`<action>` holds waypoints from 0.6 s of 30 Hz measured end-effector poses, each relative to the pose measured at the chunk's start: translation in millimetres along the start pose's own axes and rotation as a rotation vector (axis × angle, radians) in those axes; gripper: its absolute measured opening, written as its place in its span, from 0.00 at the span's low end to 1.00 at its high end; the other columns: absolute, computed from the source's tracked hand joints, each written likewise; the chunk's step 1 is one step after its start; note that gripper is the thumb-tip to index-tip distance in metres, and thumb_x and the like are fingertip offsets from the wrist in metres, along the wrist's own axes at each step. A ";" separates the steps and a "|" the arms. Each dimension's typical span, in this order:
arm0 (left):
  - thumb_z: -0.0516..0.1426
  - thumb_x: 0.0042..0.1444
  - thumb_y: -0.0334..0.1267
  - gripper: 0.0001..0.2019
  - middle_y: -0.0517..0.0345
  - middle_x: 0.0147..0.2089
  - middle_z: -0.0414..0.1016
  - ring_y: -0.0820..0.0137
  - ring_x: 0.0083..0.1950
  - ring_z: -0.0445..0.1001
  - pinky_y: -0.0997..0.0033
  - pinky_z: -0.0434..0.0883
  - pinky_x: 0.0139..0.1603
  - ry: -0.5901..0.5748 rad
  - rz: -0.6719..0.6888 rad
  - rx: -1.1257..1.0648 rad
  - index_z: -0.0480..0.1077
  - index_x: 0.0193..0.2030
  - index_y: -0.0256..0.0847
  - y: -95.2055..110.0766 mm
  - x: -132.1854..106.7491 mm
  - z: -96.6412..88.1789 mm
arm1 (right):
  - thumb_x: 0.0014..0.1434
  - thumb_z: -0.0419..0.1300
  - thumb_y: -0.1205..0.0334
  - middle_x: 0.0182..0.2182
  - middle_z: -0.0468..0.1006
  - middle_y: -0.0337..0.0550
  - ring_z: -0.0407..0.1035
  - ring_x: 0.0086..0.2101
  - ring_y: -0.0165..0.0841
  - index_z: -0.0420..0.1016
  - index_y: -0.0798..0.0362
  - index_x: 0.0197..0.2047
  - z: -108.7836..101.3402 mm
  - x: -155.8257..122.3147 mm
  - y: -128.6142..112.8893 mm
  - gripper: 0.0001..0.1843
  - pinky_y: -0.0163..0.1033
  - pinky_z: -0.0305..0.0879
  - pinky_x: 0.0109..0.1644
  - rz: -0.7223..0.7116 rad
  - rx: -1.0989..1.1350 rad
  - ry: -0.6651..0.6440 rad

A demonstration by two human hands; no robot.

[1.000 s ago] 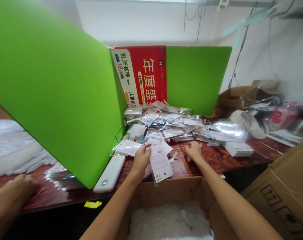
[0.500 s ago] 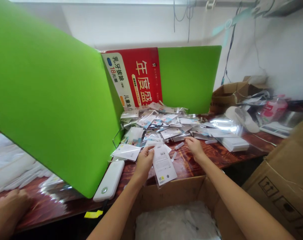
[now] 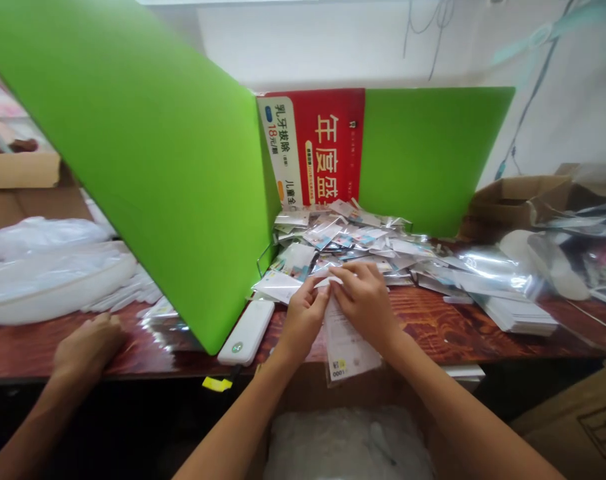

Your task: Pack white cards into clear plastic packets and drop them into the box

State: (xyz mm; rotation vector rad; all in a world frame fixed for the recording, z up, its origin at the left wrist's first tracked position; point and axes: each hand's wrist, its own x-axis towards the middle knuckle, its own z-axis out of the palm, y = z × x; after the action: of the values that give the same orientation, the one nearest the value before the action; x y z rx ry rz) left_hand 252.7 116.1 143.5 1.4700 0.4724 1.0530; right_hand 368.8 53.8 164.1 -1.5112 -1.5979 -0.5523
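Observation:
My left hand and my right hand are together over the front of the wooden table, both pinching the top edge of a clear packet with a white card that hangs down toward me. Just behind my hands lies a heap of similar small packets. Fingers of both hands are curled closed on the packet.
Green divider boards stand left and behind, with a red poster between them. A white power bank lies by the divider's foot. Another person's hand rests on the table at left. Cardboard boxes and stacked packets sit right; a box with white plastic is below me.
My right hand left the table and came over to the packet my left hand holds; both now grip its top. The camera view swung to the left.

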 end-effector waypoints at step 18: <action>0.51 0.56 0.30 0.13 0.57 0.35 0.77 0.68 0.34 0.70 0.74 0.64 0.36 -0.250 0.188 0.489 0.74 0.43 0.39 4.5 -0.3 20.4 | 0.60 0.50 0.71 0.30 0.71 0.48 0.63 0.35 0.39 0.70 0.55 0.29 -15.9 -8.3 20.9 0.11 0.41 0.59 0.43 -0.134 -0.193 -0.080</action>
State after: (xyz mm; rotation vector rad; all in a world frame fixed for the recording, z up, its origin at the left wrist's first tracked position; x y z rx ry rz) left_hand 267.9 103.3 150.1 2.0846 0.4356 0.9164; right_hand 392.4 40.0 161.3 -1.5917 -1.7586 -0.7481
